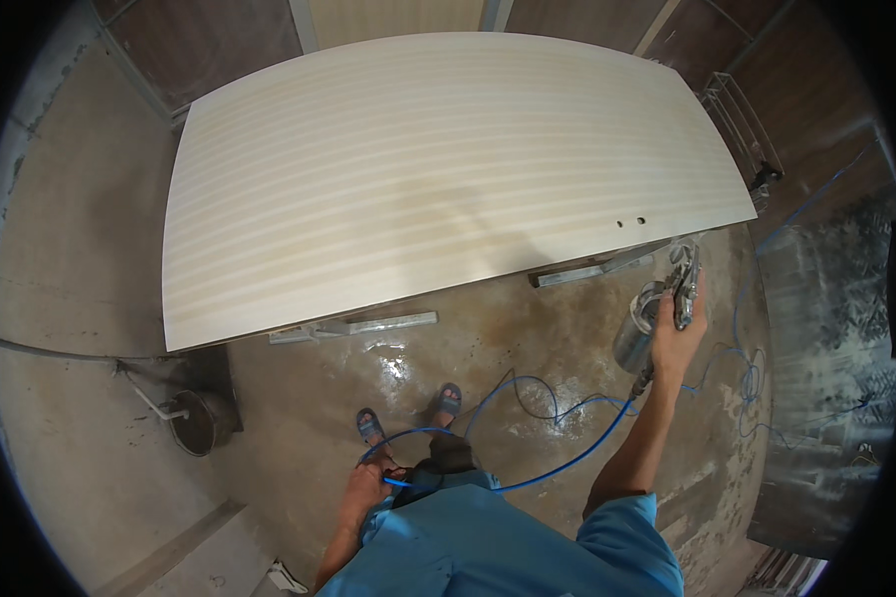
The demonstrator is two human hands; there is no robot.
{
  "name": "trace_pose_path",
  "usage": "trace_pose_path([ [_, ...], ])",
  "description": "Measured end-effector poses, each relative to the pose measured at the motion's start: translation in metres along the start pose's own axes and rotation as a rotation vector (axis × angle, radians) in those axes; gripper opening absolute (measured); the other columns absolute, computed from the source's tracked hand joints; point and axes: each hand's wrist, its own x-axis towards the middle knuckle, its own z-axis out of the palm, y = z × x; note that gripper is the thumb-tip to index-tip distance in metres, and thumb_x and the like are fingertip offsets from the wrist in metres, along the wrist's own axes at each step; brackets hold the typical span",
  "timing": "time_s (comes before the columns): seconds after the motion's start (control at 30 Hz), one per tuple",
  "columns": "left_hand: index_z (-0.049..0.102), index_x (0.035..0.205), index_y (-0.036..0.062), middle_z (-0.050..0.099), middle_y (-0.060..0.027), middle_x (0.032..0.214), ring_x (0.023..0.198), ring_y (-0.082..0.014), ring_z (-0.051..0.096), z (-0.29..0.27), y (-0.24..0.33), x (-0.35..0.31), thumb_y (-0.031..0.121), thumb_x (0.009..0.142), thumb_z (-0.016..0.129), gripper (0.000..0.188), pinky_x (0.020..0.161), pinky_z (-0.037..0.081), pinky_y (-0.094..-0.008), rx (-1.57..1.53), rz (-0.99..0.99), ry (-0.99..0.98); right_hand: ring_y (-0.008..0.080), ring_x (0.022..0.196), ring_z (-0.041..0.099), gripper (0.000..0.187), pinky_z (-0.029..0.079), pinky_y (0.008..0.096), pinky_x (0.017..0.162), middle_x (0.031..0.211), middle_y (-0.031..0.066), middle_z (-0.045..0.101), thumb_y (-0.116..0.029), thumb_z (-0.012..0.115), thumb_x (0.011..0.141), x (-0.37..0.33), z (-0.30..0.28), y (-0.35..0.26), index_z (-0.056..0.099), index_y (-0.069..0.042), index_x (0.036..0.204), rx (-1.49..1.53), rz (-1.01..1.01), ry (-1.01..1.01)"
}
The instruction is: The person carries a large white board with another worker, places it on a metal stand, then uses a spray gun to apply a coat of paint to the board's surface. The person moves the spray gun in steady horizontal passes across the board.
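My right hand (679,323) is closed round a metal spray gun (684,279) with a silver cup (631,340) hanging at its left side. The gun's front is near the right end of the near edge of a large pale board (448,169), whose surface shows faint stripes and two small dark holes. From the gun's grip a blue air hose (577,453) loops back toward my waist. There my left hand (366,488) has its fingers closed round the hose.
Metal supports (393,323) show under the board. A dark bucket (201,423) with a pipe stands at the left. More blue hose (752,383) trails over the wet floor at the right, beside a stained dark panel (831,368). A wire rack (742,119) stands behind the board's right end.
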Motion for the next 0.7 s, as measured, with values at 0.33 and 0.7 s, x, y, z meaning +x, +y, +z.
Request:
trace_pose_path([
  [0.33, 0.071, 0.081, 0.0028, 0.071, -0.0171, 0.082, 0.078, -0.0358, 0.070, -0.049, -0.084, -0.048, 0.010, 0.075, 0.079, 0.013, 0.071, 0.055, -0.0424, 0.045, -0.065, 0.232, 0.0083, 0.053, 0.050, 0.016, 0.041, 0.0252, 0.050, 0.065, 0.0001, 0.055, -0.004, 0.063, 0.090, -0.097, 0.083, -0.108, 0.061, 0.001, 0.106, 0.681, 0.364, -0.314],
  [0.7, 0.071, 0.080, 0.0022, 0.070, -0.0168, 0.078, 0.075, -0.0335, 0.070, -0.107, -0.186, -0.168, 0.014, 0.075, 0.080, 0.016, 0.069, 0.055, -0.0415, 0.044, -0.358, 0.364, 0.0084, 0.089, 0.059, 0.059, 0.049, 0.0249, 0.078, 0.103, 0.0036, 0.066, -0.004, 0.066, 0.092, -0.249, 0.189, -0.282, 0.044, -0.001, 0.147, 0.994, 0.255, -0.946],
])
